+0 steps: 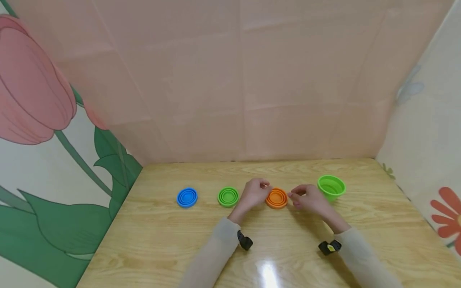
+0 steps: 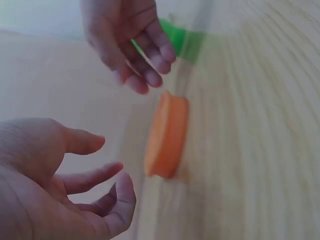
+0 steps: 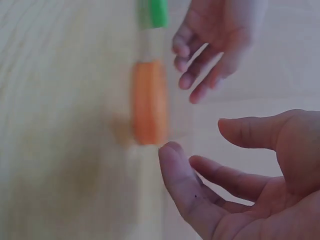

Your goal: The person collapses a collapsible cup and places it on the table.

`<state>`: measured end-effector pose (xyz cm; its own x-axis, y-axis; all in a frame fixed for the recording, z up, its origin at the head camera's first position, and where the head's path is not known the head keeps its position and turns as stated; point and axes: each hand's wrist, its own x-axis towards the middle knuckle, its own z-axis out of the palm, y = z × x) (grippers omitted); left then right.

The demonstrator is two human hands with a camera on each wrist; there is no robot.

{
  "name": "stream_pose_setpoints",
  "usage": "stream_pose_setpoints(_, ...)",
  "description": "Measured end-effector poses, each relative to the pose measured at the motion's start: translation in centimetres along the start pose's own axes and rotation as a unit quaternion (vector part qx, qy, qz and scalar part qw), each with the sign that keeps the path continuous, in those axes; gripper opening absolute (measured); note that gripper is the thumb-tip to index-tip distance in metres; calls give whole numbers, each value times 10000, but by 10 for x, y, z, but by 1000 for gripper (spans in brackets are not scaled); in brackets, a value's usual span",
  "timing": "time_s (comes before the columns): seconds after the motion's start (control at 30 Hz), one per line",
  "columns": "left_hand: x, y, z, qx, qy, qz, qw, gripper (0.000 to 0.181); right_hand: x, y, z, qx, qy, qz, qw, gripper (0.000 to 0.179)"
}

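Observation:
A collapsed orange cup, flat with concentric rings, lies on the table between the two hands. My left hand is at its left side, fingers loosely bent with nothing in them. On its right side, my right hand also holds nothing, its thumb and fingers apart. Both wrist views show a gap between the fingertips and the orange cup. Behind the right hand stands a light green cup, expanded to full height. A flat green cup lies just left of the left hand.
Farther left, a flat blue cup lies in the same row. The wooden table meets a pink cloth backdrop at its far edge. Flower-printed panels flank both sides.

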<state>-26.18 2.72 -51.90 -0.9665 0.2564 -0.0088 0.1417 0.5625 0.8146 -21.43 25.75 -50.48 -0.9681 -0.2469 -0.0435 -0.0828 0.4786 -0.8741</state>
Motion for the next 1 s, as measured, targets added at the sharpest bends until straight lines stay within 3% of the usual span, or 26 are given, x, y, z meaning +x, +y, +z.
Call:
stream_pose_setpoints(0.1, -1, 8, -1, -178, -13, 198, 9996, 29, -2, -12, -1, -578, 283, 255, 9976, 48)
stream_pose_setpoints(0.3, 5, 21, 10, -278, -89, 635, 9976, 23, -29, -20, -35, -551, 692, 212, 9959, 54)
stream_pose_setpoints(0.53, 11, 25, 32, -455, -309, 850, 9949, 27, -60, -2, -73, -1244, 1700, 65, 9775, 46)
stream_pose_setpoints(0.67, 16, 27, 42, -570, -383, 993, 9927, 33, -67, 12, -88, -1314, 2159, -8, 9675, 45)
stream_pose_setpoints(0.77, 19, 32, 49, -693, -470, 1001, 9914, 38, -68, 22, -93, -1261, 2161, 157, 9681, 53)
stream_pose_setpoints(0.9, 22, 40, 57, -973, -754, 872, 9886, 48, -65, 33, -93, -1330, 1914, 506, 9711, 68)
stream_pose_setpoints(1.0, 23, 47, 64, -1146, -954, 766, 9859, 55, -62, 42, -92, -1340, 1667, 541, 9754, 75)
